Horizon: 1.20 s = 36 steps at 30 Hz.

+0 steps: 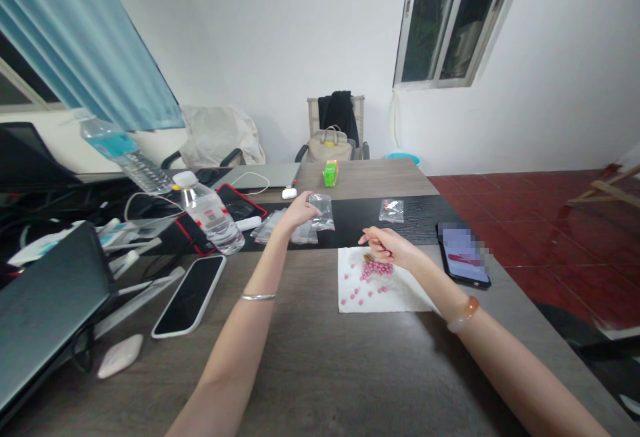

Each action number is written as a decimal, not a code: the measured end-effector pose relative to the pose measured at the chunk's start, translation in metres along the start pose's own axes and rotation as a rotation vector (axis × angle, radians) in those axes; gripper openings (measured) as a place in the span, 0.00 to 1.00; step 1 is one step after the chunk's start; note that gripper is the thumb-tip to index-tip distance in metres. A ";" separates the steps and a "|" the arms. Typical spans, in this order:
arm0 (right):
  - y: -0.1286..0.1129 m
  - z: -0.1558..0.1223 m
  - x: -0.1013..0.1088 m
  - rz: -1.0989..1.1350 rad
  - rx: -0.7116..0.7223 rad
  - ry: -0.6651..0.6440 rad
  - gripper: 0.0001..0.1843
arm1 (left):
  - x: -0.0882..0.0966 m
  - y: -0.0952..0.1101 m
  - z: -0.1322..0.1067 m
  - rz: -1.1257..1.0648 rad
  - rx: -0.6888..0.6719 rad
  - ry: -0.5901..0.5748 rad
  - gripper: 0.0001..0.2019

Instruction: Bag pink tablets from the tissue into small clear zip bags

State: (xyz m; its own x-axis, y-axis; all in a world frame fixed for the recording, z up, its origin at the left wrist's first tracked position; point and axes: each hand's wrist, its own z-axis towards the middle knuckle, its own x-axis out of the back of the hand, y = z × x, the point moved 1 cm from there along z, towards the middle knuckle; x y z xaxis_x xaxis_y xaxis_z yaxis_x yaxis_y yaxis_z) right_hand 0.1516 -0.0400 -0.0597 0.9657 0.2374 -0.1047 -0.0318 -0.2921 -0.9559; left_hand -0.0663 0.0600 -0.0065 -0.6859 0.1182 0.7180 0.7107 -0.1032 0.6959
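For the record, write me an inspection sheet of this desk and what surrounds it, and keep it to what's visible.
Surface: grey wood-grain desk, crossed by a black runner.
Things at hand: pink tablets scattered on a white paper towel; clear zip bag and others beyond.
Hands: left hand at the clear zip bag; right hand pinched above the pink tablets, anything held too small to tell.
Clutter: plastic water bottle, white-framed smartphone, laptop, green box.
Cables: white cable near the laptop.
Surroundings: red tiled floor, window, chair with beige handbag.
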 end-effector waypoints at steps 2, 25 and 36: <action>0.002 0.002 -0.004 -0.139 0.068 0.107 0.16 | 0.007 -0.015 0.005 0.085 0.054 0.049 0.29; 0.009 -0.020 -0.052 -1.288 0.488 0.235 0.12 | -0.048 -0.060 0.004 0.655 0.081 -0.001 0.30; 0.015 -0.018 -0.052 -1.264 0.545 0.204 0.12 | -0.041 -0.066 0.006 0.625 0.053 -0.064 0.41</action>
State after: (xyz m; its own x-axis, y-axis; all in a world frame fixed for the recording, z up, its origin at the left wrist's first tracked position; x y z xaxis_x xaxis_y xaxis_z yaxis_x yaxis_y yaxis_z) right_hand 0.1060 -0.0735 -0.0638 0.4328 -0.0849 0.8975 0.8317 0.4218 -0.3612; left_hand -0.0840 0.0683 -0.0819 -0.1288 0.1109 0.9854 0.9822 -0.1228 0.1422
